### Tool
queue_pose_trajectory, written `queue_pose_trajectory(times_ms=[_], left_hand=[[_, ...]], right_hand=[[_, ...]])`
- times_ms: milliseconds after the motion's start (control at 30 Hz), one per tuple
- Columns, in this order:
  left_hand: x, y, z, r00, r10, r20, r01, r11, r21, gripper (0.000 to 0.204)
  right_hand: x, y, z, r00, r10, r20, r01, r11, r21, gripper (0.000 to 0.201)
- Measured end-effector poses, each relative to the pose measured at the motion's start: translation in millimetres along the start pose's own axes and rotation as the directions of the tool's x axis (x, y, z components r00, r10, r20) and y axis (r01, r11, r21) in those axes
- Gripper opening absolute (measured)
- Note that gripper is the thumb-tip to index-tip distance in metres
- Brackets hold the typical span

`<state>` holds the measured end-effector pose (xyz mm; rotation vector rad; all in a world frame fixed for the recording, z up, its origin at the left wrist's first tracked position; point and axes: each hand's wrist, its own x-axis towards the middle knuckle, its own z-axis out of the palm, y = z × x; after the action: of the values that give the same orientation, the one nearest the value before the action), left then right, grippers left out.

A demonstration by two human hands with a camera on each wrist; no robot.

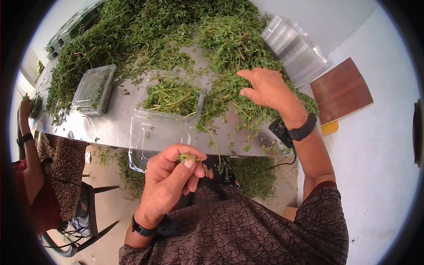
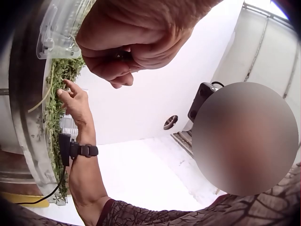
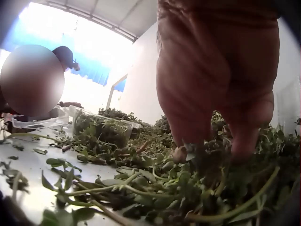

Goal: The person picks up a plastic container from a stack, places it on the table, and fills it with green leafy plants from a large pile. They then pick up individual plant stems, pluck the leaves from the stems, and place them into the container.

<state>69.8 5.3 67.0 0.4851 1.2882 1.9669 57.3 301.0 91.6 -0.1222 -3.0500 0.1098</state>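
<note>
My left hand [image 1: 170, 176] is raised near my body at the table's front edge, pinching a small green sprig [image 1: 187, 157] between thumb and fingers. My right hand [image 1: 267, 88] is over the loose greens at the right, thumb and index finger apart. In the right wrist view its fingertips [image 3: 244, 141] reach down among the leafy stems [image 3: 188, 188]. Between the hands an open clear plastic clamshell box [image 1: 199, 110] lies with its base filled with greens [image 1: 172, 98]. Its lid [image 1: 161, 134] is folded toward me and hangs over the edge.
A large heap of greens [image 1: 145, 26] covers the back of the metal table [image 1: 110, 132]. A filled, closed clamshell [image 1: 93, 90] sits left. Nested clear boxes [image 1: 298, 51] stand right, by a reddish-brown board [image 1: 342, 90]. Another person's arm [image 1: 27, 132] and a chair [image 1: 95, 212] are at left.
</note>
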Motion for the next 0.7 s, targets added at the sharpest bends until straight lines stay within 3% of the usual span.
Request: queue_pose_trajectory(times_ms=[167,233,267,333,367,433,467,533,600,633,700], left_hand=[[1,-1,0,1.000,-0.006,-0.006,0.006,1.000,0.028,0.017],[1,-1,0,1.000,-0.004,-0.012,0.004,0.999,0.041,0.017],[2,-1,-1,1.000,-0.001,-0.015,0.001,0.999,0.052,0.018],[4,1,0,1.000,0.001,-0.019,0.000,0.998,0.057,0.018],[6,2,1,1.000,0.004,-0.022,-0.002,0.998,0.060,0.019],[12,4,2,1.000,0.019,-0.019,-0.019,0.999,0.033,0.020],[15,5,3,0.999,0.032,-0.016,-0.032,0.999,0.007,0.020],[23,7,7,0.998,0.033,-0.055,-0.036,0.998,-0.055,0.021],[30,6,13,0.995,0.029,-0.099,-0.040,0.993,-0.115,0.023],[34,3,15,0.995,0.065,-0.076,-0.076,0.987,-0.139,0.024],[40,-2,17,0.995,0.097,-0.034,-0.102,0.975,-0.199,0.027]], right_hand=[[3,8,12,0.999,-0.025,0.031,0.028,0.996,-0.086,0.028],[3,15,14,0.991,-0.068,-0.111,0.066,0.998,-0.025,0.023],[1,17,13,0.991,-0.068,-0.112,0.066,0.998,-0.024,0.023],[-2,17,8,0.966,-0.007,-0.258,0.062,0.977,0.206,0.022],[-3,12,0,0.965,-0.009,-0.261,0.064,0.977,0.204,0.022],[-8,-3,-20,0.969,0.236,-0.067,-0.177,0.862,0.475,0.022],[-10,-6,-23,0.970,0.232,-0.069,-0.173,0.864,0.474,0.022],[-14,-12,-27,0.946,0.323,0.028,-0.243,0.650,0.720,0.026],[-20,-27,-32,0.947,0.321,0.022,-0.215,0.581,0.785,0.028],[-23,-36,-34,0.946,0.322,0.021,-0.190,0.504,0.843,0.030],[-30,-54,-38,0.951,0.306,0.041,-0.184,0.458,0.870,0.030]])
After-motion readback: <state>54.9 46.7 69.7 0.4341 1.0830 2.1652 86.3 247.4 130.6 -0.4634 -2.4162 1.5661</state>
